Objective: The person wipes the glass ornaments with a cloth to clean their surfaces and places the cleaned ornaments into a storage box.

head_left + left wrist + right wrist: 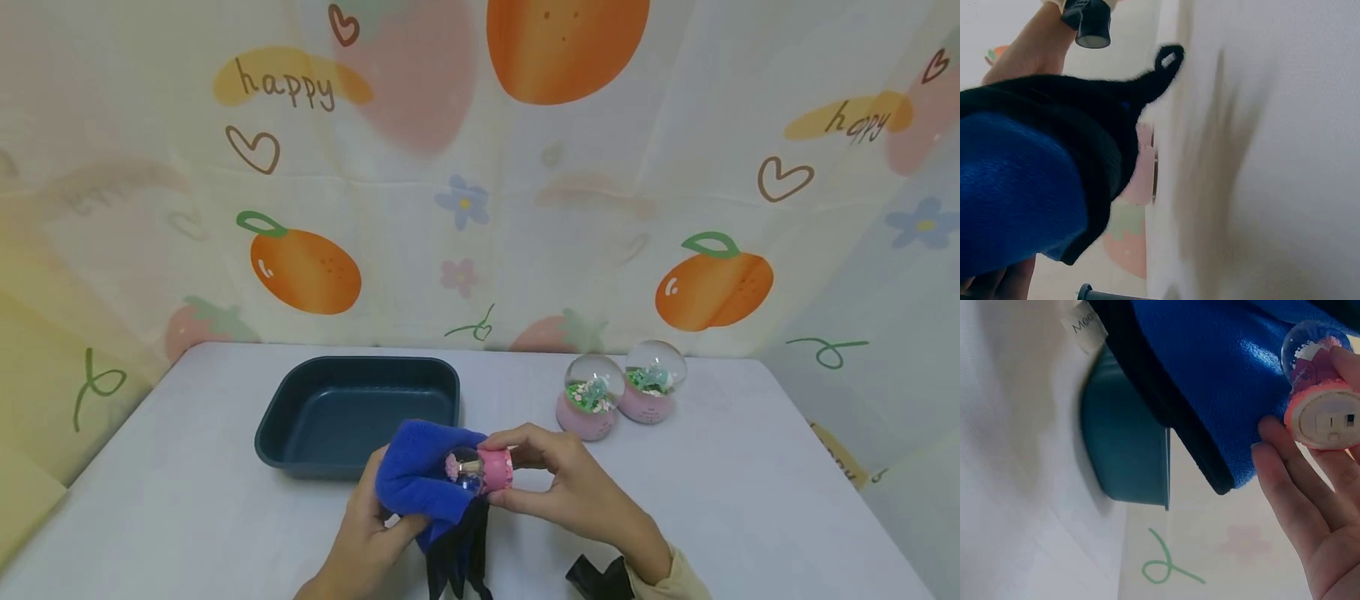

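In the head view my left hand grips a blue cloth with black edging, bunched up in front of the tray. My right hand pinches the pink base of a small snow globe, its clear dome turned left against the cloth. Inside the dome is a pinkish figure. The right wrist view shows the globe's pale underside with a small switch, and the cloth beside it. Much of the left wrist view is filled by the cloth, which hides most of the left hand.
A dark teal tray stands behind the left hand. Two larger snow globes with pink bases, one nearer and one farther, stand at the back right of the white table. A patterned curtain hangs behind.
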Demonstrator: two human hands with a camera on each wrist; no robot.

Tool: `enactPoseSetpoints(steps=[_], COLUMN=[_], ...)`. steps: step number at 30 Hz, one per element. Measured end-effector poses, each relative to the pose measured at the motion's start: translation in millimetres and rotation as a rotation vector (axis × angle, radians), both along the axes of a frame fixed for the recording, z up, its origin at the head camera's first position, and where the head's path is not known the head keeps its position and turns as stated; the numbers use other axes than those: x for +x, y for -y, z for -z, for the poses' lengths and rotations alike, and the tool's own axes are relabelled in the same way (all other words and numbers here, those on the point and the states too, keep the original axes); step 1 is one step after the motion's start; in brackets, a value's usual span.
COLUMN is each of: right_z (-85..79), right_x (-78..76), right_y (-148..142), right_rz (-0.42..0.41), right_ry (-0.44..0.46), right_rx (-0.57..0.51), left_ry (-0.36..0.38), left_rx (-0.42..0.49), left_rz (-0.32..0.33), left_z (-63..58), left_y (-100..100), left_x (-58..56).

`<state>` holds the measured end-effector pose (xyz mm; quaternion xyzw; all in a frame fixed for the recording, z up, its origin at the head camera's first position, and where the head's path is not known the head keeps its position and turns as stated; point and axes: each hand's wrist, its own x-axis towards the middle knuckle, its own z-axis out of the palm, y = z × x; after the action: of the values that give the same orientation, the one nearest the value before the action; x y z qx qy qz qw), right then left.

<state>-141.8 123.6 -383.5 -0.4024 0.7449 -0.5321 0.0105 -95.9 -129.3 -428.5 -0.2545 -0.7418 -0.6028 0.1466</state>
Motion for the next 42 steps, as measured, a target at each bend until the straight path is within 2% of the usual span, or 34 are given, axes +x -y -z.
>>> enactPoseSetpoints(steps=[7, 9, 12, 17, 20, 25, 28, 31, 34, 38, 40, 42], right_z=[0.9, 2.0, 3.2, 3.0, 2.7, 3.6, 3.5, 2.1, 0.7, -0.1, -0.3, -0.5], right_x=[2.3, 2.5, 2.4, 2.1, 1.5, 0.0, -0.3, 0.0, 0.4, 0.8, 1.0, 1.3], right_y=[3.4, 4.3, 5.2, 4.4, 3.1, 1.5, 0.2, -1.4, -2.3, -1.3, -0.8, -0.5], right_rz=[-0.015, -0.027, -0.036, -0.023, -0.023, -0.060, -0.077, -0.081, -0.093, -0.113, -0.114, -0.108], right_ry=[0.018, 0.008, -0.007, 0.000, 0.008, 0.000, -0.017, -0.031, -0.006, 0.007, 0.017, 0.046], right_rx=[0.020, 0.021, 0.031, 0.069, 0.084, 0.067, 0.063, 0.075, 0.078, 0.084, 0.093, 0.109], left_ry=[0.009, 0.045, 0.040, -0.039, -0.097, -0.205, -0.201, -0.129, -0.070, -0.097, -0.133, -0.149], left_rx=[-0.036, -0.049, -0.096, -0.153, -0.144, -0.076, -0.058, -0.067, -0.072, -0.074, -0.087, -0.108], left_rz=[0.081, 0.086, 0.050, -0.059, -0.102, -0.131, -0.103, -0.050, 0.033, 0.124, 0.119, 0.078], left_z=[-1.1, -2.1, -3.6, -5.2, -4.2, -0.1, 1.1, 0.6, -0.2, 0.8, 1.3, 0.9], left_y=[-0.9, -1.5, -3.0, -5.1, -5.4, -5.2, -4.7, -3.3, -1.9, -3.2, -4.6, -5.9], left_x=[-1.6, -0.8, 0.6, 1.7, 1.4, -0.6, -0.7, 0.3, 0.1, -2.9, -4.1, -3.2])
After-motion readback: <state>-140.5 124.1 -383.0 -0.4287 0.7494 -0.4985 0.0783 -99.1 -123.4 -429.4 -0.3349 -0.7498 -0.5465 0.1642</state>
